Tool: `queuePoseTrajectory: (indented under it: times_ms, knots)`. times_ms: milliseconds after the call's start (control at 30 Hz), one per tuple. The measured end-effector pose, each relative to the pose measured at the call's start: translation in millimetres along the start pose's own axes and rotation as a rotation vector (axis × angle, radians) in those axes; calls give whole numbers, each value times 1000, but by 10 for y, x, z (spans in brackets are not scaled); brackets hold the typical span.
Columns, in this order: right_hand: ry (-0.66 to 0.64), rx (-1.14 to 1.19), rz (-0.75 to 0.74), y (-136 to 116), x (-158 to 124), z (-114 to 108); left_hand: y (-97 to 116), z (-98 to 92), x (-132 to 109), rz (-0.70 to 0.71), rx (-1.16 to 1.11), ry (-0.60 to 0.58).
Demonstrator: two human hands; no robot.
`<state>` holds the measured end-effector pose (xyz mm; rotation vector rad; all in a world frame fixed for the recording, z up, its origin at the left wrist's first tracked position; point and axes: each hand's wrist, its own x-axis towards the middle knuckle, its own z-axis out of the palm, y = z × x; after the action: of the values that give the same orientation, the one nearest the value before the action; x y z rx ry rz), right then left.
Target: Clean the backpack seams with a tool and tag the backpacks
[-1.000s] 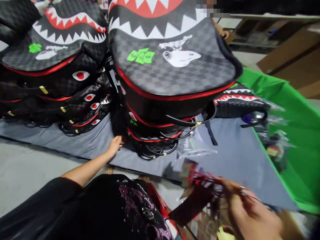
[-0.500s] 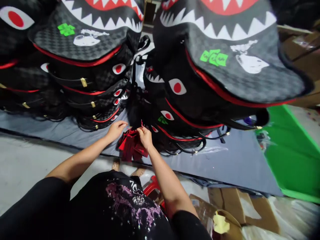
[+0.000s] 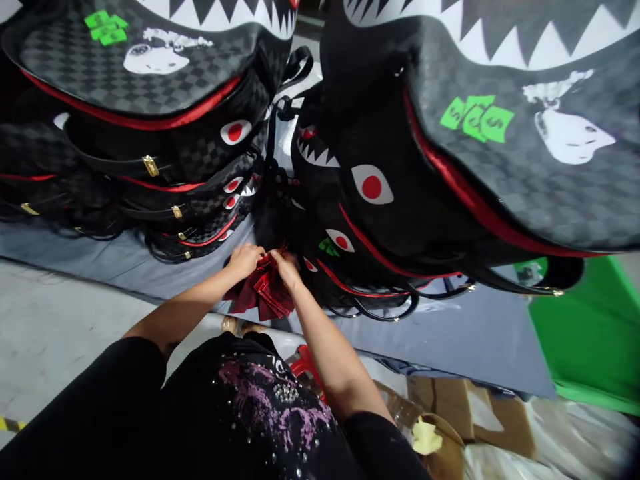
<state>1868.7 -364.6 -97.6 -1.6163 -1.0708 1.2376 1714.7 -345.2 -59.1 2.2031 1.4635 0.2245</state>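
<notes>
Both bare forearms reach forward from black short sleeves and slant inward, so the hands meet low in front of the body, at the gap between two stacks of bags. The right hand (image 3: 287, 268) sits with its wrist toward the body and its thumb on the near side, thumb and fingers pinching the top of a bundle of shiny red tags (image 3: 270, 295). The left hand (image 3: 244, 261) comes in from the other side, back upward, its fingers curled to the bundle's upper edge; whether they pinch a tag or only touch it, I cannot tell. The tags fan downward between and below the hands, over the near edge of the grey surface (image 3: 425, 343), just beside the right-hand stack (image 3: 367, 233).
</notes>
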Motion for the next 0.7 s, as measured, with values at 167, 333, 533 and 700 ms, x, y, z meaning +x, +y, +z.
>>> queuePoseTrajectory:
  times_ms: [167, 333, 533, 700]
  knots:
    - [67, -20, 10, 77, 137, 17, -31, -213, 104, 51, 167, -45]
    - [139, -64, 37, 71, 278, 40, -250, -492, -34, 0, 303, -70]
    - [111, -84, -63, -168, -4, 88, -322, -832, -74, 118, 147, -23]
    - [222, -190, 31, 204, -926, -187, -92, -809, -52, 477, -25, -48]
